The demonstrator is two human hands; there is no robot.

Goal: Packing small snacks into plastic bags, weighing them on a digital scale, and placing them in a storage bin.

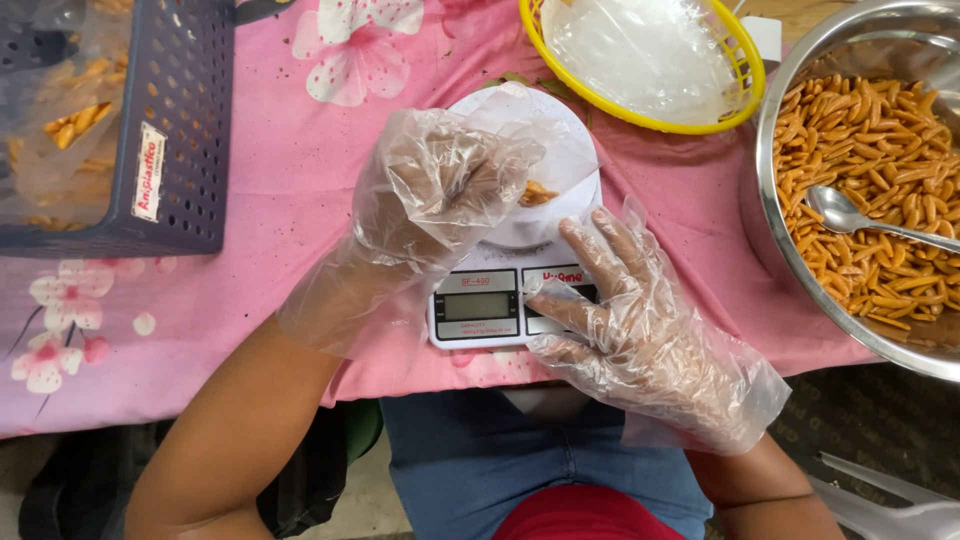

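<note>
A gloved left hand (440, 190) closes on what seems a small bag holding few orange snack sticks (537, 193) over the white kitchen scale (515, 262), right hand (625, 320) resting open on its front; the steel bowl (780, 130) remains largely full.

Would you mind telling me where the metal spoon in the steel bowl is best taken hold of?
Judging by its pose, grip the spoon by its slim handle, coming from the right. The handle runs toward the steel bowl's right edge and lies above the orange snack sticks, while its scoop end rests among them.
</note>
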